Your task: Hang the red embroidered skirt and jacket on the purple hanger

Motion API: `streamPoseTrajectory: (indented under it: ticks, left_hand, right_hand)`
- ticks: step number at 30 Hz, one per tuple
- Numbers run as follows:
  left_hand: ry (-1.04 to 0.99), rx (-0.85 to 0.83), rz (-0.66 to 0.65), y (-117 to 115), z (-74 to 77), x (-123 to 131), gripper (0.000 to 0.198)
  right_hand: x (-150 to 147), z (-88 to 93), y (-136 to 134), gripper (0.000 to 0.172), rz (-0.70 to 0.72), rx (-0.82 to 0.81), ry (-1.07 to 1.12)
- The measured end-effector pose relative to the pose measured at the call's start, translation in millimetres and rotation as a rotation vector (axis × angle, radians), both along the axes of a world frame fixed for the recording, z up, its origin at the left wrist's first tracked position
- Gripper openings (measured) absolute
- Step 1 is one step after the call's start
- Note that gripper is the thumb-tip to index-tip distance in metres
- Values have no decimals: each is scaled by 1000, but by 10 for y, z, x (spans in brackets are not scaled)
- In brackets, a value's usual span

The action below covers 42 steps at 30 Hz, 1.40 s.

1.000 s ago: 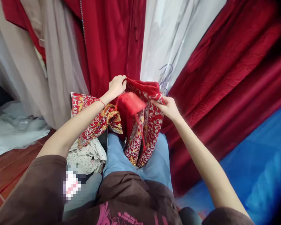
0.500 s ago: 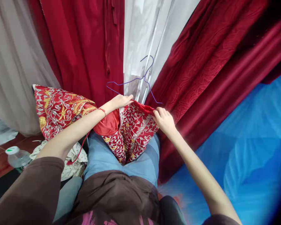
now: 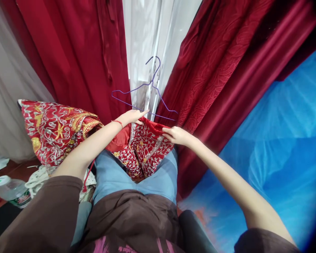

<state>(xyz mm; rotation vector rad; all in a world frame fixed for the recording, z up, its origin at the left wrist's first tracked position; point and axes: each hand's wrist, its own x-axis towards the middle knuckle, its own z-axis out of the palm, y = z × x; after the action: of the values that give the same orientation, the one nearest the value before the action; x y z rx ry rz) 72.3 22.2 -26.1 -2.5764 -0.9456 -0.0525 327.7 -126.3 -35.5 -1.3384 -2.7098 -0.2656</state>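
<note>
A red garment (image 3: 150, 146) with silver and gold embroidery lies over my lap, its wider part spreading to the left past my left forearm. My left hand (image 3: 134, 116) is closed on the garment's plain red edge, with one finger pointing along the hanger's bottom wire. At the right end of the same edge, my right hand (image 3: 175, 134) pinches the cloth. A purple wire hanger (image 3: 153, 82) is just beyond both hands, hook upward. Its lower left part passes behind my left hand; whether the fingers also hold the wire cannot be made out.
Dark red curtains (image 3: 76, 52) and white cloth hang in front. Blue fabric (image 3: 287, 147) spreads at the right. A clear bottle with a white and green cap (image 3: 13, 191) stands at the lower left, beside a dotted white cloth (image 3: 38, 179).
The hanger's bottom wire now shows above the garment's edge. My right hand has turned and shifted slightly left and down. The whole view has shifted a little.
</note>
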Motion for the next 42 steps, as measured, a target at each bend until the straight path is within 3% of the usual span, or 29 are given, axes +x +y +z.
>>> streamPoseTrajectory:
  ticks: [4,11,15,21,26,37,42]
  left_hand:
    - [-84,-102,73,-26,-138,127,91]
    - [-230,-172,111,-142,-410,101,68]
    - [-277,-167,118,-282,-407,12,62]
    - [-250,-139,181,-441,-261,45,49]
    - [-211,-89,226,-467,-245,101,46]
    - [-178,-73,254,-473,-208,241,54]
    - [-151,-71,248,-484,-214,208,60]
  right_hand:
    - [186,-169,135,22,-117,-18,-192]
    - [519,-377,367,23,83,-32,-62]
    - [713,-403,451,24,87,11,-49]
    - [845,-250,335,26,2,153,-93]
    - [766,-104,191,31,17,171,-168]
    - [767,177,-132,36,93,269,-208]
    - [796,295,-61,34,0,295,-198]
